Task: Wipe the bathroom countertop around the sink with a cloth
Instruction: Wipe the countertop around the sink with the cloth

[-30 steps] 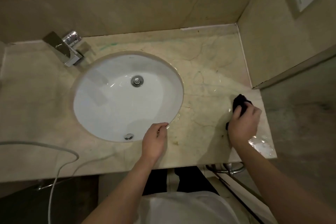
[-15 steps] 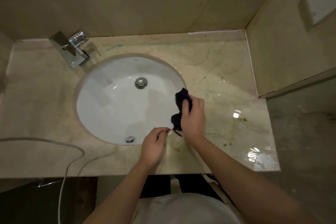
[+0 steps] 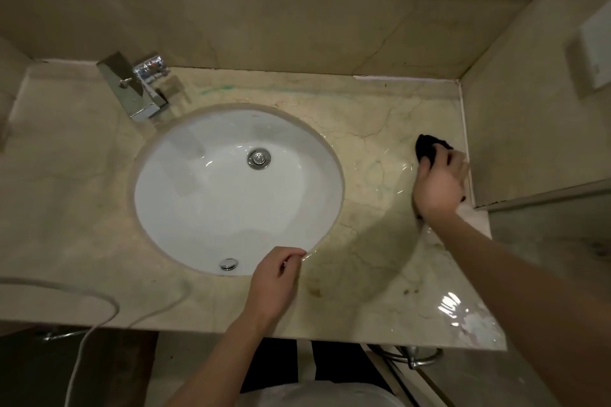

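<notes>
A small dark cloth [image 3: 429, 146], bunched up, is gripped under the right hand [image 3: 438, 183] and pressed onto the beige marble-look countertop [image 3: 380, 274], at the far right edge just beside the side wall [image 3: 529, 109], well apart from the white oval sink [image 3: 238, 188]. Only the cloth's top part is seen; the rest is hidden by the fingers curled round it. The left hand [image 3: 272, 282] is rested on the counter at the sink's front rim, fingers loosely curled, nothing held; it seems to be used as a brace only.

Progress, as judged from the surface: the strip to the right of the sink looks wet & glossy, w/ streaks near the cloth and a bright pool of water [image 3: 463, 311] at the front right corner, so that side is taken as being worked now, approx. part done. Brownish spots [image 3: 410, 291] are still seen on the front right area, and a green smear [image 3: 218, 89] is left at the back, near the chrome square tap [image 3: 132, 89]. The whole left side of the counter looks dull & dry, w/ a white cable [image 3: 99, 324] lying across it; no sign of wiping can be made out there. So most of the job is judged to be left: back strip, left side, front edge, plus the pooled water to be taken up.
</notes>
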`<state>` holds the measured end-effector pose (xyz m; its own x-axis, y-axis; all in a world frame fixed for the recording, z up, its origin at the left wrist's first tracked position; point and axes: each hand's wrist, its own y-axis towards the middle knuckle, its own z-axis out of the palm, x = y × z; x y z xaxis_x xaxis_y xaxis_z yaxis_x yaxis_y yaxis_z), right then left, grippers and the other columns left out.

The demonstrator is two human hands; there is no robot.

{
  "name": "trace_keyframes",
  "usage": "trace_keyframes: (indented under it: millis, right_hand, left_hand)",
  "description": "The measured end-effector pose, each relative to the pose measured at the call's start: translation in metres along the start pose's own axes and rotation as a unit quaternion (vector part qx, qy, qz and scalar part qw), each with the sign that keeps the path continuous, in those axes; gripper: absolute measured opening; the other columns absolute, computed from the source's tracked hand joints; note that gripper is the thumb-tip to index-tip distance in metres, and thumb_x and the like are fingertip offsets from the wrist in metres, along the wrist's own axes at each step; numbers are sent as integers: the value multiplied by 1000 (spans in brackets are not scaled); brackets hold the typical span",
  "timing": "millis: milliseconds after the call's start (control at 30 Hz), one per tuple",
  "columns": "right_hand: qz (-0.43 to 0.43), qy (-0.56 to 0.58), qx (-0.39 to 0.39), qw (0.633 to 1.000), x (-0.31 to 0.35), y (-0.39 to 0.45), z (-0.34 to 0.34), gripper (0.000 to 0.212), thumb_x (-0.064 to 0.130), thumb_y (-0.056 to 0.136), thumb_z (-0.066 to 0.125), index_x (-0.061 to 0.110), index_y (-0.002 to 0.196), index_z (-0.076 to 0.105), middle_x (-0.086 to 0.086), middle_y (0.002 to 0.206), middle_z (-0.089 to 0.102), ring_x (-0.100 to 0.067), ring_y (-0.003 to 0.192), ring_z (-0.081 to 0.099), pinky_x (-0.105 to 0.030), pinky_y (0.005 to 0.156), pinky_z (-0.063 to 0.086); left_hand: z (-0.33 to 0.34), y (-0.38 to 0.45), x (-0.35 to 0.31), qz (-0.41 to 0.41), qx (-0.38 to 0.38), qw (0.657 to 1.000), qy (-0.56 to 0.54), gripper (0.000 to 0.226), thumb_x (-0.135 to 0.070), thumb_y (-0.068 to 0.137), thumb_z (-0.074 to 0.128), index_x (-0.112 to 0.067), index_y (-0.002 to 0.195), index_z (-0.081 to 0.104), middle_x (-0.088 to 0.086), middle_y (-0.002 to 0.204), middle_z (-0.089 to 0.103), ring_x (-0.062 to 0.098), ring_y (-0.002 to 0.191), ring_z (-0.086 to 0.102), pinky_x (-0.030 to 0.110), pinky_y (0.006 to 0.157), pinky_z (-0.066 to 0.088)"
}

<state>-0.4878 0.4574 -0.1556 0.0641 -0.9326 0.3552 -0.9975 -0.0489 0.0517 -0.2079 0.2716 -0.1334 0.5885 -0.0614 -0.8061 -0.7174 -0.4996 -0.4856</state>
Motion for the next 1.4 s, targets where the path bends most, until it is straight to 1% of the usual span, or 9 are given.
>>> trace_keyframes:
  millis: [133,333,433,567,700,933,1233,1333,1400]
  right_hand:
    - [-67,35,62,995,56,-51,13,35,22,100,52,10,132,56,-17,127,54,-35,112,50,-47,84,52]
    - [-141,173,195,955,96,-73,10,32,25,103,48,18,132,59,-2,127,51,-17,113,51,-24,88,42]
    - [-110,227,129,959,74,-35,-11,30,22,103,49,14,129,61,-6,121,54,-17,108,55,-18,89,36]
    - [-25,185,61,980,32,46,-29,35,32,103,46,16,133,56,-7,132,47,-27,114,56,-34,102,43]
    - [26,99,9,995,18,112,-21,40,25,104,45,7,140,51,-20,134,46,-36,121,49,-37,104,37]
    - [-9,76,-7,997,42,132,25,39,27,101,47,11,137,56,-16,131,50,-33,122,46,-42,93,45]
    - [-290,109,131,942,100,25,37,31,26,99,57,18,128,64,-2,120,56,-21,106,52,-32,74,49]
    - [-283,185,175,925,94,17,21,29,26,101,55,19,128,64,2,114,54,-12,101,53,-22,83,42]
    - [-210,213,123,946,87,37,9,30,24,101,55,18,129,64,1,113,52,-10,98,52,-17,85,36]
  left_hand:
    - [14,3,-12,-25,-45,999,15,26,-16,95,55,-31,85,74,-15,98,67,-5,96,59,6,76,40]
    - [44,24,-25,-20,-80,996,40,24,-26,96,47,-31,96,70,-14,94,69,3,88,61,25,77,46]
    - [68,45,-44,-34,-111,993,13,24,-21,99,48,-28,98,70,-12,97,69,6,91,62,28,81,48]
    - [101,76,-76,-147,-176,972,-55,27,-25,97,44,-28,90,70,-14,89,69,12,84,61,29,72,42]
    - [120,79,-80,-138,-251,957,41,26,-28,98,42,-24,81,61,-10,76,59,18,73,54,30,64,31]
    - [126,85,-77,-106,-284,951,62,27,-26,97,41,-27,76,58,-10,72,57,8,65,49,24,57,28]
    - [125,85,-80,-116,-294,948,48,29,-28,95,39,-28,75,60,-10,70,60,12,64,52,26,55,31]
    - [125,85,-81,-126,-291,947,52,28,-26,96,41,-27,76,60,-9,71,59,13,63,49,28,56,30]
    - [124,84,-81,-127,-285,949,53,25,-26,97,44,-26,76,58,-9,70,58,11,61,48,26,54,28]
